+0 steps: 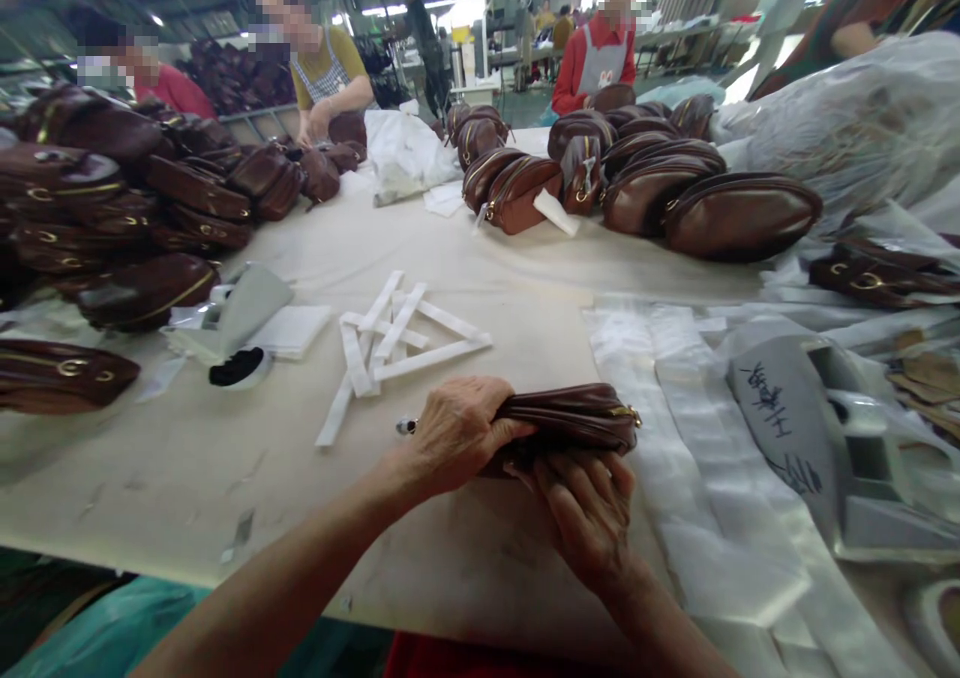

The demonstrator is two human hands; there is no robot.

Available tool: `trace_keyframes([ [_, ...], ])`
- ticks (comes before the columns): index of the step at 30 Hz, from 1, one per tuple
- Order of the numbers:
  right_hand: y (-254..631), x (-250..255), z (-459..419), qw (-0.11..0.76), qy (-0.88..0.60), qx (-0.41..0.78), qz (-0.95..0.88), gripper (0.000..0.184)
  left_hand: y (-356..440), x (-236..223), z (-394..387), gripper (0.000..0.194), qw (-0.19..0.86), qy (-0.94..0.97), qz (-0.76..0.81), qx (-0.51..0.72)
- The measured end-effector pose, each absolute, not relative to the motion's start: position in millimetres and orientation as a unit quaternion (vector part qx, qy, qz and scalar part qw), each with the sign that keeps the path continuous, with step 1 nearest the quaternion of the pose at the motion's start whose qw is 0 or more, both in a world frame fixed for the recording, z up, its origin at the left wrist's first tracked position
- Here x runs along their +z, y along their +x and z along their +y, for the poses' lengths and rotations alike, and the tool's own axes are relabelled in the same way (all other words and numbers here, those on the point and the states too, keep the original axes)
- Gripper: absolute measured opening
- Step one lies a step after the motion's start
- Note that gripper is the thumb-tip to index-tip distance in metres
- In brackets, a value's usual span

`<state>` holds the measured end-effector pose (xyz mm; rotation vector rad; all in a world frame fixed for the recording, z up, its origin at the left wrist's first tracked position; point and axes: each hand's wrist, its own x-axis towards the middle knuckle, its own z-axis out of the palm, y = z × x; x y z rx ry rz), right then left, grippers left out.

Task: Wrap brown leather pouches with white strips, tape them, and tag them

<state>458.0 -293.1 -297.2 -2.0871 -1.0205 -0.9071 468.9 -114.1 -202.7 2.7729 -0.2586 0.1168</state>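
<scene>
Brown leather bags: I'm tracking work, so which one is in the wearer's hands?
The dark-brown leather bag between the left hand and right hand; no other bag touches them.

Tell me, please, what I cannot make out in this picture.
Head view: held bag, left end hidden by the left hand, near side partly by the right hand.
Head view: lower-left bag, cut off by the left edge.
Head view: far people, too small for details.

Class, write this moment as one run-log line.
left hand: gripping brown bag | right hand: at bag's near side | white strips: loose on table
</scene>
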Motion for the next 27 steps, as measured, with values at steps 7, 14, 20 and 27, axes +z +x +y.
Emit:
trace_keyframes([
  [7, 460.7, -290.9, -291.1, 0.309, -0.806, -0.328, -0.383, 0.01, 467.4, -206.0, -113.7, 0.028, 0.184, 0.974, -0.112, 0.073],
  [14, 463.1, -272.7, -288.4, 0.289, -0.833, -0.285, -0.377, 0.011, 466.5, -205.1, -115.8, 0.028, 0.177, 0.973, -0.119, 0.09],
  [20, 467.0, -267.8, -288.6, 0.249, -0.847, -0.261, -0.389, 0.016, 466.7, -204.3, -117.0, 0.026, 0.174, 0.977, -0.104, 0.068],
  [27, 468.5, -267.6, -288.5, 0.291, -0.829, -0.287, -0.382, 0.023, 470.0, -202.0, -116.5, 0.026, 0.162, 0.981, -0.09, 0.051],
])
